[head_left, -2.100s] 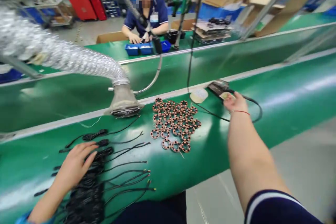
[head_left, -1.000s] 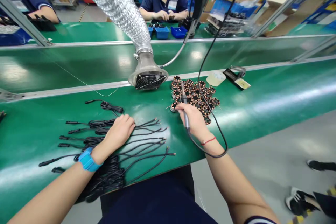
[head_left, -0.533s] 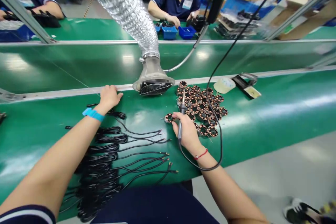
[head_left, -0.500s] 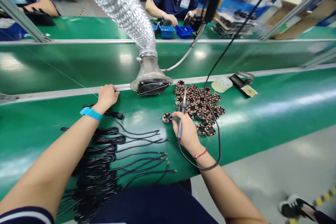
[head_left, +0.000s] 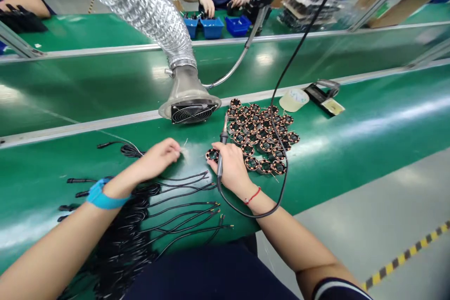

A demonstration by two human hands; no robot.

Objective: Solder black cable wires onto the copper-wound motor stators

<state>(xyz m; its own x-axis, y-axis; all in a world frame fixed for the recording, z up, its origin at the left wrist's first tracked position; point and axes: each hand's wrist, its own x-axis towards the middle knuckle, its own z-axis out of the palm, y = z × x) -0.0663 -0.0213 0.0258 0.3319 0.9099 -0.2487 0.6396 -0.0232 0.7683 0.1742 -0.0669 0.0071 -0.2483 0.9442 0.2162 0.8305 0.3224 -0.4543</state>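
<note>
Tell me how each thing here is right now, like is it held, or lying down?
left hand, open, just above the cables
right hand, gripping the soldering iron
soldering iron, held, tip pointing up and away
single coil, lying flat by the right fingers
coil pile, lying flat, bunched together
black cables, lying loose, ends spread out
round fan, on the end of a silver hose, facing the person

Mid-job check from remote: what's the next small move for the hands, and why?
Probably the left hand should bring the nearest black cable's end to the copper coil ring. That ring lies apart from the pile of coils, against the fingers of the right hand, which grips the soldering iron; the cable ends lie right beside the left hand.
</note>
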